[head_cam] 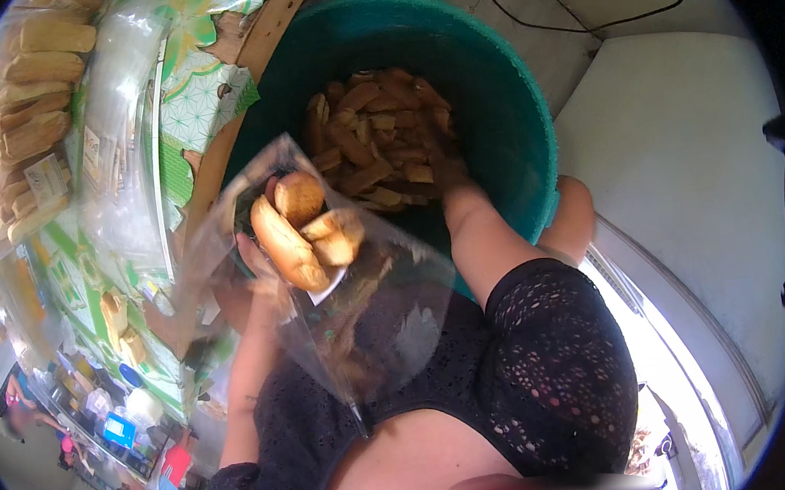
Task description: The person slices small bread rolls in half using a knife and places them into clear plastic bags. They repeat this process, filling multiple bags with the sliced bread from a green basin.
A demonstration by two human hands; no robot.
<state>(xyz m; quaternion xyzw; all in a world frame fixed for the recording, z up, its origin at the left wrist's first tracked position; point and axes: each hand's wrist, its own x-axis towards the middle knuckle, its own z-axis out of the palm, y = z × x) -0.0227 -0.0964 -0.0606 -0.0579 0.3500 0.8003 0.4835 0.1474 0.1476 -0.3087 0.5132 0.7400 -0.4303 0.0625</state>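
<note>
My left hand (pixel 261 262) holds up a clear plastic bag (pixel 395 280), its fingers against the side of the bag. A few browned bread pieces (pixel 287 244) and a white slip of paper (pixel 328 287) lie inside it. Down in a deep green plastic tub (pixel 505 95), my right hand (pixel 446 156) reaches to the right side of a heap of bread pieces (pixel 373 138). Shadow hides its fingers, so whether they grip a piece does not show.
Left of the tub stands a table with a green-and-white patterned cover (pixel 195 112) and a wooden edge (pixel 268 28). Packed bags of bread (pixel 39 129), empty clear bags (pixel 120 129) and loose bread (pixel 115 318) lie on it. A black cord (pixel 541 25) runs behind the tub. People are in the background.
</note>
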